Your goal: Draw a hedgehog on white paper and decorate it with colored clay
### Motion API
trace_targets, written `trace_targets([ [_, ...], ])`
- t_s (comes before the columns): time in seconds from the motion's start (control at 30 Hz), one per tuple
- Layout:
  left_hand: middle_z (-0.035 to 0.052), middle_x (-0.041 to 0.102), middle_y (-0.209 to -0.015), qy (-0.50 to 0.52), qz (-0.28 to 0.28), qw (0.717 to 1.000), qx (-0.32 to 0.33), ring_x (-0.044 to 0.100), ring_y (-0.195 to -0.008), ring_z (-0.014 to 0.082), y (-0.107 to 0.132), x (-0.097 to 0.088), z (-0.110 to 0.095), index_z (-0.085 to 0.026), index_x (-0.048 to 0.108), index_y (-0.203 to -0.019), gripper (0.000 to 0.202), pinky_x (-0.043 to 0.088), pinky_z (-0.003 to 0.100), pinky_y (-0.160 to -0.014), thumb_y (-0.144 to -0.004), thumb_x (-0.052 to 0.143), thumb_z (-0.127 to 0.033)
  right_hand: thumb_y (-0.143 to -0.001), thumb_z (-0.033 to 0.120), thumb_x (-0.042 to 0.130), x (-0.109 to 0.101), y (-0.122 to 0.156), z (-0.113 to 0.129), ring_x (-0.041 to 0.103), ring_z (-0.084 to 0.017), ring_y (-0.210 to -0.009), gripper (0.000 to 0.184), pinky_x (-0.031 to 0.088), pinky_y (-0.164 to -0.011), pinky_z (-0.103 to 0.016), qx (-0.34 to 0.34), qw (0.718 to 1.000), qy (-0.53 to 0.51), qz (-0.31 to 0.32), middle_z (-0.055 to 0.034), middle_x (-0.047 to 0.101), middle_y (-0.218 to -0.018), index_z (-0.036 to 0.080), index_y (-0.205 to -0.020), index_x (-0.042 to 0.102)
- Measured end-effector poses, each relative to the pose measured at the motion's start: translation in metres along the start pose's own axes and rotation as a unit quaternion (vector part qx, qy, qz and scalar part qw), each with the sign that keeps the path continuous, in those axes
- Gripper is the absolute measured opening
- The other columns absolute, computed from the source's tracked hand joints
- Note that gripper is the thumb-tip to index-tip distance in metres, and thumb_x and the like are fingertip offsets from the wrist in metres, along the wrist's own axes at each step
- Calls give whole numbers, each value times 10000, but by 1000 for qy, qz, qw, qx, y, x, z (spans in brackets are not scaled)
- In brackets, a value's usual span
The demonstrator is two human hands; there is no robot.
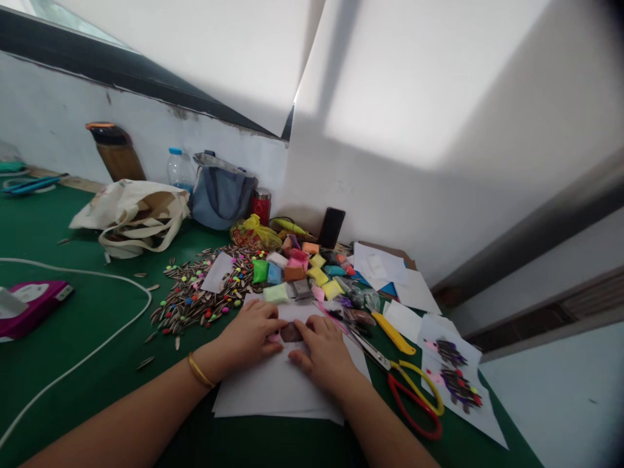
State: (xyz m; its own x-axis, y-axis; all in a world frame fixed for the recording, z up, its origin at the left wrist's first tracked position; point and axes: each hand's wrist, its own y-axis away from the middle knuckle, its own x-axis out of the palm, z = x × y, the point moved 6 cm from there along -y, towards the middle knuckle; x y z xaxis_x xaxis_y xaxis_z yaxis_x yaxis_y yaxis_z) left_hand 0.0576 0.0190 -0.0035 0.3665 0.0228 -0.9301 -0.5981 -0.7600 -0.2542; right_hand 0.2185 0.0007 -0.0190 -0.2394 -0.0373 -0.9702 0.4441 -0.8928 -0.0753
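A flat piece of brown modelling clay (291, 333) lies on a stack of white paper (273, 393) in front of me. Its left end meets a small pink piece (273, 338). My left hand (251, 330), above a gold bangle (199, 370), reaches in from the left, its index fingertip at the brown clay and its thumb apart on the paper. From the other side my right hand (324, 344) touches the clay's right edge with its index fingertip, thumb spread below. Both hands rest on the paper, fingers partly bent; their undersides are hidden.
Scissors (390, 367) and a yellow cutter (394, 333) lie right of the paper. Sunflower seeds with coloured beads (195, 299) and clay packets (295, 273) spread behind. A sheet with two hedgehog figures (458, 383) lies at right, a white cable (121, 335) at left.
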Motion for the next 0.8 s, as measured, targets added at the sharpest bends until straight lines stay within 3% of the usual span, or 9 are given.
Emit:
trace_targets([
  [0.13, 32, 632, -1015, 4, -3, 1000, -4, 566, -983, 237, 0, 4, 3, -283, 673, -1086, 355, 347, 406, -963, -747, 745, -361, -861, 566, 604, 0, 0, 3, 458, -293, -1155, 610, 337, -1012, -433, -9, 1000, -3, 8, -82, 528, -1238, 352, -1412, 452],
  [0.3, 63, 644, -1101, 4, -13, 1000, -21, 562, -1065, 265, 0, 9, 8, -245, 626, -1144, 446, 331, 426, -1018, -735, 752, -371, -866, 588, 585, 2, -3, 10, 412, -306, -1245, 521, 296, -1050, -460, -13, 1000, -1, -17, -76, 460, -1390, 374, -1338, 534],
  [0.53, 59, 637, -1030, 2, 0, 1000, -25, 569, -1014, 262, -1, 7, 6, -237, 669, -1022, 333, 365, 428, -984, -723, 754, -357, -874, 627, 544, 3, -4, 14, 340, -313, -1339, 540, 191, -1113, -512, -28, 999, 10, -26, -68, 402, -1486, 371, -1348, 534],
  [0.8, 57, 631, -1008, 1, 3, 1000, -26, 577, -997, 261, -1, 9, 7, -226, 682, -943, 260, 342, 462, -1008, -728, 745, -358, -892, 604, 532, 8, -7, 15, 328, -301, -1352, 543, 215, -1108, -500, -37, 999, 9, -31, -65, 387, -1506, 367, -1380, 508],
])
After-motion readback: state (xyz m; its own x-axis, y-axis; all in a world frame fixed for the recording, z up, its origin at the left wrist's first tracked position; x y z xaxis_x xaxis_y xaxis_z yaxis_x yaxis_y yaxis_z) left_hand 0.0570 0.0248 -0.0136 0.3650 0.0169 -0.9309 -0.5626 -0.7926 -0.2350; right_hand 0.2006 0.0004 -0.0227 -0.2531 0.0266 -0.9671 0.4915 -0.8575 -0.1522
